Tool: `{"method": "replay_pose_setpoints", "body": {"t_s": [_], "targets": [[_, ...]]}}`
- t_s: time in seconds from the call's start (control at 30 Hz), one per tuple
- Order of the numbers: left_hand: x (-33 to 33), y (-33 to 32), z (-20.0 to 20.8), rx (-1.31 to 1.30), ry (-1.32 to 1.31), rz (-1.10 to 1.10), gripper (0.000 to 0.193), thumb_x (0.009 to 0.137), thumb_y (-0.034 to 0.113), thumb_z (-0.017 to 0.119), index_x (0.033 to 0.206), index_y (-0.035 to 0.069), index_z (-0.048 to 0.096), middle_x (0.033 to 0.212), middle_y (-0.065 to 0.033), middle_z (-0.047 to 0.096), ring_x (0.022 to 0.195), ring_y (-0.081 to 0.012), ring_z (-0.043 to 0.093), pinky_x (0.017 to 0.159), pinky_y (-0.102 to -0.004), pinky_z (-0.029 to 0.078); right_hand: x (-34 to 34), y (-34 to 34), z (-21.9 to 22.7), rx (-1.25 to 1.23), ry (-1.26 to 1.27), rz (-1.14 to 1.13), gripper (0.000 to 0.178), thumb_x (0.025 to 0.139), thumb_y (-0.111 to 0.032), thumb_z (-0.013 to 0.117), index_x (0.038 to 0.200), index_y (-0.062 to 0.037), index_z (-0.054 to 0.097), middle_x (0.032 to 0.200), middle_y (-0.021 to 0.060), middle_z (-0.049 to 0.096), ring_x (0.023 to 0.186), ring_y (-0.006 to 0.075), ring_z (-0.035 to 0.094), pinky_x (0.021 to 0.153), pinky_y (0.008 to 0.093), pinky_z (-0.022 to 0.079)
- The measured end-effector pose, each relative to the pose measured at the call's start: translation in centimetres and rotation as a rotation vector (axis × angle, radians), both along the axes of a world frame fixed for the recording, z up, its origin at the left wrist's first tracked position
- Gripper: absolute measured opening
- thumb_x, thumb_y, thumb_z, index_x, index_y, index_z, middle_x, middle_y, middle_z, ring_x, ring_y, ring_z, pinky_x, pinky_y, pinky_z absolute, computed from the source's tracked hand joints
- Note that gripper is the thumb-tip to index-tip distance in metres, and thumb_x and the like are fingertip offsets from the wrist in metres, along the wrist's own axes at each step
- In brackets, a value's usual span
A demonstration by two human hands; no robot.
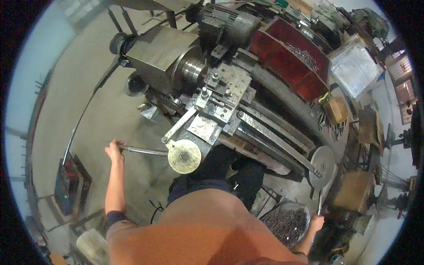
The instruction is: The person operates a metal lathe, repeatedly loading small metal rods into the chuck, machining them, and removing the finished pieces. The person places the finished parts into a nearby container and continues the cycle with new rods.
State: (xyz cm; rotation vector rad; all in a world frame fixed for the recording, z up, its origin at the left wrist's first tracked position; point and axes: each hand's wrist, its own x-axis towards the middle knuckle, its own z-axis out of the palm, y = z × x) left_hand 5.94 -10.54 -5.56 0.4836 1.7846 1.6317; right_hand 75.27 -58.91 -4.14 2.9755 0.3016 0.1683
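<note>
At the left, my left hand (115, 150) is closed around the end of a long metal lever (145, 151) that runs to a round pale disc (184, 157) on the front of a lathe. Far to the right, my right hand (316, 222) grips the handle (320, 201) below a grey metal disc (322, 168). Between them sits the lathe's tool slide (221, 104), with bolts and a short clamping lever (179, 125). The shiny spindle chuck (194, 70) faces the slide from the headstock (161, 55). Whether a workpiece is in the chuck is too small to tell.
A red metal tray (289, 57) holding small metal parts stands behind the lathe, beside a dark motor (227, 26). Near my right forearm is a basket of dark small pieces (287, 221). A cardboard box (335, 109) and a dark case (68, 185) stand at the sides.
</note>
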Motion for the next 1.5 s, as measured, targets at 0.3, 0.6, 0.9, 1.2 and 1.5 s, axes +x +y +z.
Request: {"method": "replay_pose_setpoints", "body": {"t_s": [0.3, 0.6, 0.9, 1.2, 1.5], "targets": [[-9.6, 7.0, -3.7, -0.475, 0.944, -0.409, 0.04, 0.069, 0.018, 0.059, 0.102, -0.004, 0.055, 0.087, -0.0202, 0.061, 0.077, -0.0296, 0.061, 0.067, -0.0372, 0.048, 14.2, -2.6, -0.5, -0.335, -0.171, -0.013, 0.031, 0.076, -0.032, 0.049, 0.089, -0.0065, 0.059, 0.09, 0.0137, 0.062, 0.089, 0.0346, 0.058, 0.074, 0.0504, 0.044], [1.3, 17.5, -6.7, -0.452, 1.614, -1.048, 0.037, 0.074, 0.025, 0.059, 0.103, 0.003, 0.054, 0.091, -0.0179, 0.062, 0.086, -0.0326, 0.06, 0.076, -0.0409, 0.048, 3.0, 5.2, -2.3, 0.139, -0.186, 0.073, 0.066, 0.067, -0.027, 0.061, 0.124, -0.0007, 0.042, 0.122, 0.0203, 0.048, 0.11, 0.0364, 0.046, 0.09, 0.0416, 0.04], [4.1, 19.9, -15.5, -0.434, 1.204, -0.81, 0.035, 0.078, 0.033, 0.053, 0.085, -0.001, 0.061, 0.096, -0.0231, 0.06, 0.091, -0.0366, 0.058, 0.078, -0.0442, 0.046, -4.1, 4.5, -5.4, 0.325, 0.178, 0.184, 0.045, 0.061, -0.021, 0.062, 0.101, 0.0004, 0.061, 0.096, 0.0186, 0.063, 0.089, 0.0311, 0.06, 0.079, 0.0341, 0.045], [1.5, 21.2, -14.7, -0.448, 1.549, -1.204, 0.03, 0.076, 0.017, 0.052, 0.103, 0.005, 0.047, 0.092, -0.0176, 0.062, 0.087, -0.0337, 0.06, 0.074, -0.0445, 0.047, -9.2, 18.7, 15.7, 1.915, 0.553, 0.426, 0.024, 0.073, -0.033, 0.062, 0.079, -0.0105, 0.057, 0.063, 0.0009, 0.048, 0.059, 0.0149, 0.047, 0.061, 0.0331, 0.04], [1.3, 18.4, -9.9, -0.459, 0.894, -1.322, 0.036, 0.08, 0.019, 0.059, 0.106, -0.003, 0.048, 0.081, -0.0195, 0.06, 0.062, -0.0268, 0.062, 0.054, -0.0366, 0.049, -22.3, 28.2, 34.2, 1.45, 1.583, 2.185, 0.021, 0.065, -0.026, 0.07, 0.06, -0.0107, 0.057, 0.054, 0.001, 0.051, 0.047, 0.0119, 0.045, 0.058, 0.0342, 0.038]]}}
